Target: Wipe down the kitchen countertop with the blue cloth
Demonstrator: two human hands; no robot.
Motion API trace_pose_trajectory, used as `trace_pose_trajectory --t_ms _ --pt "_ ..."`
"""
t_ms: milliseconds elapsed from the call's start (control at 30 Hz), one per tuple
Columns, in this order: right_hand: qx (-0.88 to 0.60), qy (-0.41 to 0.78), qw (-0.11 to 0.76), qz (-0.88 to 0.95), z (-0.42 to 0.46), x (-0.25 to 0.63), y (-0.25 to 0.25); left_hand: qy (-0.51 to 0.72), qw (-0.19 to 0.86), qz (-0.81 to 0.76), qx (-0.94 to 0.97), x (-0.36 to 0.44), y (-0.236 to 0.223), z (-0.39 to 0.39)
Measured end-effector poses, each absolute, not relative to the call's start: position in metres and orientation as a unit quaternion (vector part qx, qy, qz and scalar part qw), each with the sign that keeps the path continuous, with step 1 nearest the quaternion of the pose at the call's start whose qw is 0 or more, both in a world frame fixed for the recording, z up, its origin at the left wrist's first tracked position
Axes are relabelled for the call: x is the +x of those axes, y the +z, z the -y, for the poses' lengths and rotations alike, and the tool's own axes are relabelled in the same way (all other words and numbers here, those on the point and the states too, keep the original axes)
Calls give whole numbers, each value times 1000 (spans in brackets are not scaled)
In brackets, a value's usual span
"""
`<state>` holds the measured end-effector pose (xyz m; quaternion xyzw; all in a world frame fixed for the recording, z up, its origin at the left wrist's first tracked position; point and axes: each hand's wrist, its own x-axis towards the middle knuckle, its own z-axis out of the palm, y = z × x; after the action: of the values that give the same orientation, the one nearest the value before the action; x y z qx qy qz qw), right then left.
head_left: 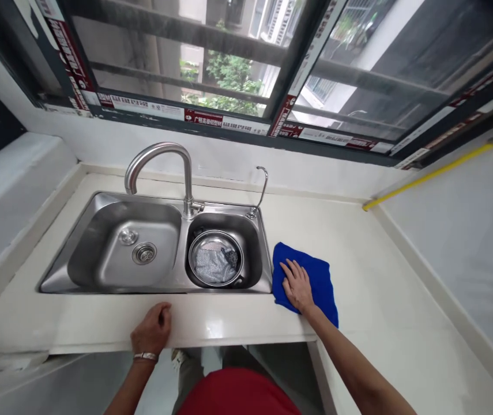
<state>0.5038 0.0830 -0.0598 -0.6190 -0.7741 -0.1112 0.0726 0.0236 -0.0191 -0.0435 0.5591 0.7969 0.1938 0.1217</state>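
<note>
Cloth point(320, 281) best pressed evenly under right hand point(298, 286), fingers slightly spread; left hand point(151, 329) loosely curled, apparently empty

Widest free run: the desk point(384, 253) right of the sink point(181, 259), beyond the blue cloth point(322, 282) under the right fingers point(292, 271). Sink's left basin: open from above; faucet point(188, 184) arches over its back. Sink's right basin: mostly filled by a pot point(215, 245), thin tap point(265, 187) at rear corner. Behind sink: narrow strip, then wall point(229, 151). Front of sink: passable, left fingers point(166, 323) over it.
</note>
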Motion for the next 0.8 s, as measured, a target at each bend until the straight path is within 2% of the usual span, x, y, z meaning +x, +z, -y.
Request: trace_pose_trajectory --t_ms 167,367,633,800 --pt "-588 -89 57 802 -131 498 -54 176 145 -808 544 23 -45 21" --pt "-602 -54 108 789 -197 474 -45 174 111 -823 529 24 -43 24" --pt "-628 -51 155 761 -272 462 -46 187 119 -840 495 25 -40 25" --pt "-632 -74 133 760 -316 462 -48 198 101 -838 499 26 -32 24"
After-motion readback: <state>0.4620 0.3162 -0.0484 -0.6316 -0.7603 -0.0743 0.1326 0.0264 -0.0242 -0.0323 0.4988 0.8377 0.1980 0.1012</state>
